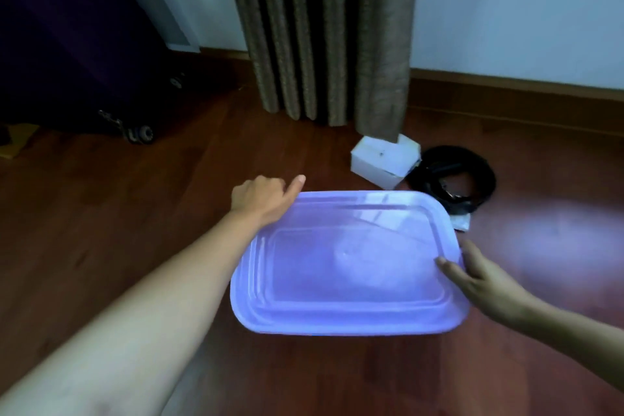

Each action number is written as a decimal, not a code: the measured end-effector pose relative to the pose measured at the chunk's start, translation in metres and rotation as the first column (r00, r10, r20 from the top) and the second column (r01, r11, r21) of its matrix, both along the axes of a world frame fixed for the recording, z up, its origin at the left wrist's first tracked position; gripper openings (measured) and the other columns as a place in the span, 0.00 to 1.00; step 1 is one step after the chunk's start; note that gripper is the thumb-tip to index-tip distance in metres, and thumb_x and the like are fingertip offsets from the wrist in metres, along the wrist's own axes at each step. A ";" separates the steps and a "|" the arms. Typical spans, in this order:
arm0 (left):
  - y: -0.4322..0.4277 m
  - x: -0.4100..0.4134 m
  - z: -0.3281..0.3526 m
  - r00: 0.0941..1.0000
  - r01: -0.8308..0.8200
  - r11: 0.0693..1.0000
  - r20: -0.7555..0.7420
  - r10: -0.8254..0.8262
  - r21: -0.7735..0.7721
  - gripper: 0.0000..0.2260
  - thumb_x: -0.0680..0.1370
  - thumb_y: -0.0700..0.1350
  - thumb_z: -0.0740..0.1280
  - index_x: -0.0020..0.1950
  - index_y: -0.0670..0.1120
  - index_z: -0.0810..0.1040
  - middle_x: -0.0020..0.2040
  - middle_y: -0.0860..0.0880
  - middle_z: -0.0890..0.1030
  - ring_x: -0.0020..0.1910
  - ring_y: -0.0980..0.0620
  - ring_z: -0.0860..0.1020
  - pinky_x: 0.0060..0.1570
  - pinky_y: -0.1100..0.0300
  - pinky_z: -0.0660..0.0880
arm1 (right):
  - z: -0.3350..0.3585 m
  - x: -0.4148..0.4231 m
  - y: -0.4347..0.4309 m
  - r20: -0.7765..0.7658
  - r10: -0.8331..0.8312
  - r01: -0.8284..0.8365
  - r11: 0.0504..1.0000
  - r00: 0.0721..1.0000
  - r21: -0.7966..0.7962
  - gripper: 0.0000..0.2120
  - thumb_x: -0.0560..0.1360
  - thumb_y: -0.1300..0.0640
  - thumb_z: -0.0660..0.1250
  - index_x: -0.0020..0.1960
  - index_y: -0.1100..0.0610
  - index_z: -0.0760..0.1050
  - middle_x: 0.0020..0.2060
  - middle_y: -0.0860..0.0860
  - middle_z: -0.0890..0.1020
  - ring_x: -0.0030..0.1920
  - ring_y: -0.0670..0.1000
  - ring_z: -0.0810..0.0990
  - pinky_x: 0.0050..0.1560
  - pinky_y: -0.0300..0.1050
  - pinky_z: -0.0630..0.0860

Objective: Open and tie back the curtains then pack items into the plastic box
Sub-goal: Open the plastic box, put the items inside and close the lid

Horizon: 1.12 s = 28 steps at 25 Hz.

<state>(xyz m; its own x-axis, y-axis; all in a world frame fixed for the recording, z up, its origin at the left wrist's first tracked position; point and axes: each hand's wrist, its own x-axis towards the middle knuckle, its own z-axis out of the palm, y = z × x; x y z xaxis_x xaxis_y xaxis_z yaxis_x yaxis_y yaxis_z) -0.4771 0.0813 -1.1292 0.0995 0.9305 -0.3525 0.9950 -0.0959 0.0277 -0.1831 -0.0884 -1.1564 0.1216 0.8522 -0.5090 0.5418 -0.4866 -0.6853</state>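
A dark suitcase (67, 44) stands far left on the wooden floor (152, 186). The left grip (261, 201) sits at the plastic box's (344, 267) far left corner, forefinger straight and other fingers hidden, so I cannot tell whether it holds. The lidded box is mid-floor, before the gathered curtain (324, 27). The right grip (483, 280) clasps its right rim, thumb on the lid.

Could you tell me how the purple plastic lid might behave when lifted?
The purple plastic lid looks thin and broad, so it is probably light and slightly flexible. Its stepped ridges should stiffen it. Its glossy surface may be slippery, so holding it with the left hand and right hand seems wise.
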 end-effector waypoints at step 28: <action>-0.041 0.178 -0.073 0.865 0.362 0.928 0.339 -0.370 0.087 0.28 0.73 0.63 0.64 0.58 0.38 0.74 0.56 0.38 0.76 0.59 0.39 0.70 0.58 0.52 0.66 | -0.046 0.104 -0.111 0.055 -0.627 0.625 0.779 0.777 0.054 0.23 0.77 0.41 0.59 0.67 0.51 0.68 0.57 0.51 0.79 0.59 0.56 0.77 0.57 0.47 0.71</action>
